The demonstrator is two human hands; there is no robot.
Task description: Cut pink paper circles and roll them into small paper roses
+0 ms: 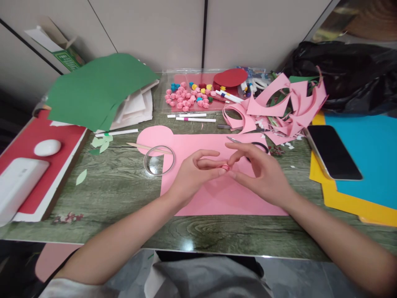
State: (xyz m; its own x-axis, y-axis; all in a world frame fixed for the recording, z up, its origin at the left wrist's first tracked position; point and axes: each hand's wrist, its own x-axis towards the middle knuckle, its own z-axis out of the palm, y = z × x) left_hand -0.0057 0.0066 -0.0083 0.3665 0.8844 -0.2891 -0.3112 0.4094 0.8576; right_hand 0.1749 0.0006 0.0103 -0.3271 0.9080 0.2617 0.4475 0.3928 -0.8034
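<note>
From the lower frame, left hand and right hand met centrally, both pinching a small pink rolled paper strip, seemingly mid-coil, needing steady tension.

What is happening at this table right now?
A person pinches a small pink paper roll between the left hand and right hand, just above a pink sheet on the table. A clear ring lies left of the hands, scissors behind them. Farther back are pink offcuts and many small coloured rolls.
</note>
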